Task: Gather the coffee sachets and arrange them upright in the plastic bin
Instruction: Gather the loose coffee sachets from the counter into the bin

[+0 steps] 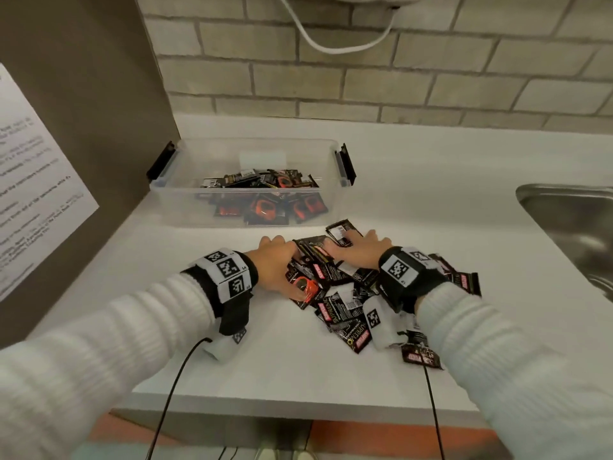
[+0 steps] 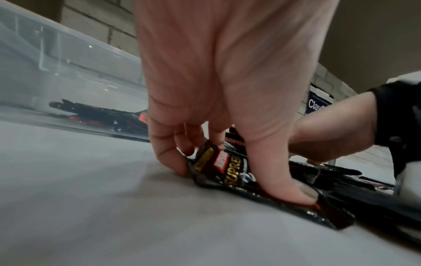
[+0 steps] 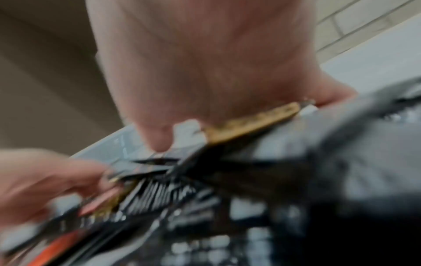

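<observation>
Left fingers: the left hand (image 2: 227, 86) has its fingers (image 2: 168, 153) curled down over the near-left edge of the heap, thumb pressed on a black sachet (image 2: 230, 171) marked "SUPRE…", the other fingertips tucked under that packet's far edge; it pinches the packet.
Right fingers: the right hand (image 1: 356, 252) lies on the far side of the heap with fingers fairly straight, pressing on one sachet (image 1: 341, 232) that sticks out toward 12 o'clock. The right wrist view is too blurred to show whether any finger hooks under a packet.
Loose sachets: a heap of coffee sachets (image 1: 345, 310) lies flat and overlapping on the counter (image 1: 265, 360), running from between the hands out to 4 o'clock under the right wrist.
Plastic bin: the clear plastic bin (image 1: 185, 194) stands at 12 o'clock from the hands, just beyond the heap, lid off, with a batch of sachets inside that lean and lie rather than stand.
Step in hand: gathering, by my reading; both hands close on the heap from 9 and 1 o'clock.
Next move calls for: squeezing a bundle together, turning it on edge and carrying it toward 12 o'clock into the bin; the slick packets may fan out.
Surroundings: sink (image 1: 570, 224) at 3 o'clock, printed sheet (image 1: 36, 180) at 9 o'clock.
</observation>
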